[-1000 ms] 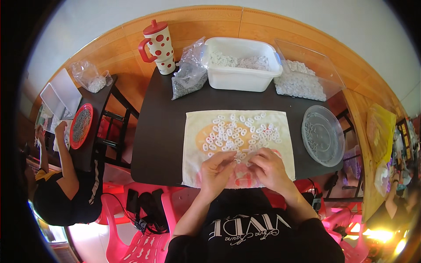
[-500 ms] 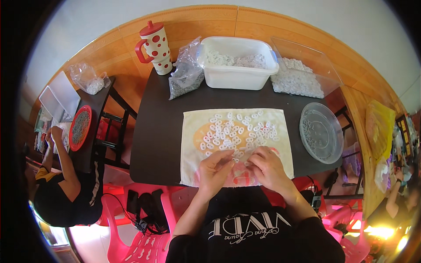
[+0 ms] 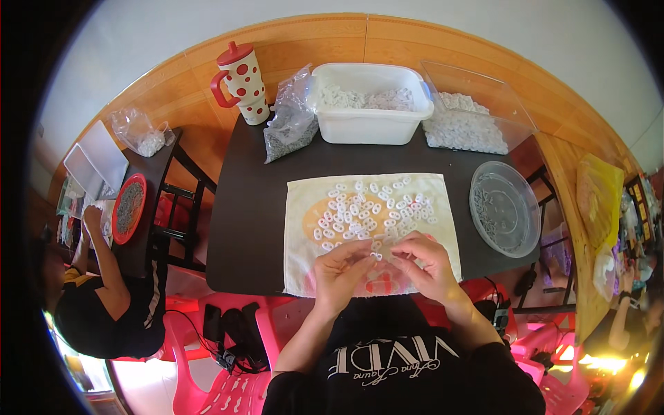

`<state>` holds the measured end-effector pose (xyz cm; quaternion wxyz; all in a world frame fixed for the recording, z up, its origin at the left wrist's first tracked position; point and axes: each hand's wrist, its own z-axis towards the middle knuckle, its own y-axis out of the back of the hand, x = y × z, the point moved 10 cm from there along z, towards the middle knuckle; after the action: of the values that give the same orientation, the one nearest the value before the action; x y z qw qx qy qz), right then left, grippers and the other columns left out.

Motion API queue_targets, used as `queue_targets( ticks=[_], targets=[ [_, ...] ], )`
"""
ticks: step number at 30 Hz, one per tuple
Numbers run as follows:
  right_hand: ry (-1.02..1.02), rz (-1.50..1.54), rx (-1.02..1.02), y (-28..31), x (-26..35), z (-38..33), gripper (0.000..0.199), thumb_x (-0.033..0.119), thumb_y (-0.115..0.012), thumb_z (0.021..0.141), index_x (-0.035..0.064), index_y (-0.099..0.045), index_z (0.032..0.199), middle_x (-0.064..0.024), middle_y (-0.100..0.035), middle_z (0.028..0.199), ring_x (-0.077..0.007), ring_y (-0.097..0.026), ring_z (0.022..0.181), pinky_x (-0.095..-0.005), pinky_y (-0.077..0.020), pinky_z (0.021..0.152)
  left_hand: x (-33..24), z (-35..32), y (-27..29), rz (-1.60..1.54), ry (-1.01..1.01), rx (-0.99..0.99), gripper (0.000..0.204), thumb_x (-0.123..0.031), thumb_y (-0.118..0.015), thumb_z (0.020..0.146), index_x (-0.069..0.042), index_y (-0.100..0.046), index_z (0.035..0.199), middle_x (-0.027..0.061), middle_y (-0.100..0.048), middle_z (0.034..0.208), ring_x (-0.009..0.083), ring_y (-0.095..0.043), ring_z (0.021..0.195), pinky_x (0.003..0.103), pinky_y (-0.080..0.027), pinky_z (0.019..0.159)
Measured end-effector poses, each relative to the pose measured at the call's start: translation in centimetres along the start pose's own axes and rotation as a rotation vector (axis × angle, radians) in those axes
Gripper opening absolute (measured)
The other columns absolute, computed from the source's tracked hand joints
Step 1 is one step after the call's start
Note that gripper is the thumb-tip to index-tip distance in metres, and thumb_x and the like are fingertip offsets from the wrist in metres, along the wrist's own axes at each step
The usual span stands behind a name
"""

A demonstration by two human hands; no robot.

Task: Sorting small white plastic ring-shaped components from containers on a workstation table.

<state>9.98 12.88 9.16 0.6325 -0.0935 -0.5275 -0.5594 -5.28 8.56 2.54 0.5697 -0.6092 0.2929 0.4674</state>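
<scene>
So the person at the dark tabletop (image 3: 242, 228) has both hands up close over the near half of a pale towel (image 3: 297, 263). Left hand (image 3: 337, 273) has thumb and index pinched together on a small white piece (image 3: 375, 256), which pokes out right at the fingertips. Right hand (image 3: 430, 268) is just across from it, thumb and fingers curled in and pointing at that piece with a little gap between. Can't tell if it's got anything in it, too tiny to make out.

Beyond the fingers there's a loose spread of white two-holed pieces (image 3: 354, 209) over the middle and far part of the towel, some overlapping.

Along the far edge, left to right: a red-dotted tumbler (image 3: 250, 86) with a red lid and handle, a clear bag (image 3: 290, 131) of grey bits, a white tub (image 3: 370, 129) with white stuff in it, and a clear box (image 3: 512, 104) with a heap of white pieces. Over on the right sits a round clear container (image 3: 517, 214), grey bits mostly along its left side.

Off left, a co-worker's arm (image 3: 111, 273) reaches in near a red tray (image 3: 123, 238) of grey bits.
</scene>
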Motion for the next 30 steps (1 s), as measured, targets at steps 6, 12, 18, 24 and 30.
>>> queue_targets(
  ticks=[6,12,18,24,30],
  targets=[
    [-0.210,0.519,-0.114,-1.4,-2.2,-0.4,0.013,-0.010,-0.064,0.087,-0.0044,-0.066,0.098,-0.0079,-0.063,0.092,-0.0139,-0.059,0.081,-0.0263,-0.0460,0.072,0.0,0.3,-1.2,0.013,-0.038,-0.015,0.031,0.014,-0.066,0.086,0.005,-0.068,0.116,0.0099,-0.070,0.099,0.0154,-0.068,0.089,0.027,-0.058,0.081],
    [-0.115,0.542,-0.161,0.5,-2.1,0.0,0.009,-0.008,-0.061,0.091,-0.0028,-0.059,0.097,-0.0091,-0.060,0.098,-0.0123,-0.057,0.086,-0.0242,-0.0450,0.077,-1.3,0.8,-3.0,0.173,-0.115,0.042,0.029,0.013,-0.068,0.086,0.004,-0.069,0.113,0.0086,-0.070,0.100,0.0134,-0.067,0.090,0.025,-0.056,0.081],
    [-0.191,0.683,-0.245,1.2,-3.3,-0.8,0.007,-0.009,-0.057,0.094,-0.0023,-0.060,0.096,-0.0036,-0.059,0.093,-0.0071,-0.054,0.084,-0.0209,-0.0432,0.076,-0.4,1.0,-3.4,0.180,-0.073,0.031,0.024,0.011,-0.068,0.087,0.003,-0.070,0.110,0.0072,-0.070,0.097,0.0113,-0.066,0.085,0.024,-0.054,0.077],
    [-0.214,0.688,-0.202,0.9,-3.9,-1.2,0.004,-0.006,-0.060,0.093,-0.0030,-0.060,0.095,-0.0089,-0.063,0.095,-0.0111,-0.058,0.083,-0.0242,-0.0462,0.075,0.4,1.2,-4.4,0.165,0.033,0.056,0.013,0.005,-0.067,0.090,0.004,-0.070,0.103,0.0051,-0.068,0.091,0.0086,-0.063,0.080,0.022,-0.051,0.070],
    [-0.207,0.667,-0.340,1.7,-3.9,-1.3,0.006,-0.007,-0.061,0.092,-0.0039,-0.061,0.098,-0.0076,-0.063,0.095,-0.0100,-0.057,0.083,-0.0232,-0.0461,0.076,0.4,1.6,-5.1,0.220,0.028,0.061,0.006,0.002,-0.067,0.092,0.004,-0.069,0.097,0.0026,-0.067,0.086,0.0069,-0.061,0.077,0.021,-0.048,0.066]
  ],
)
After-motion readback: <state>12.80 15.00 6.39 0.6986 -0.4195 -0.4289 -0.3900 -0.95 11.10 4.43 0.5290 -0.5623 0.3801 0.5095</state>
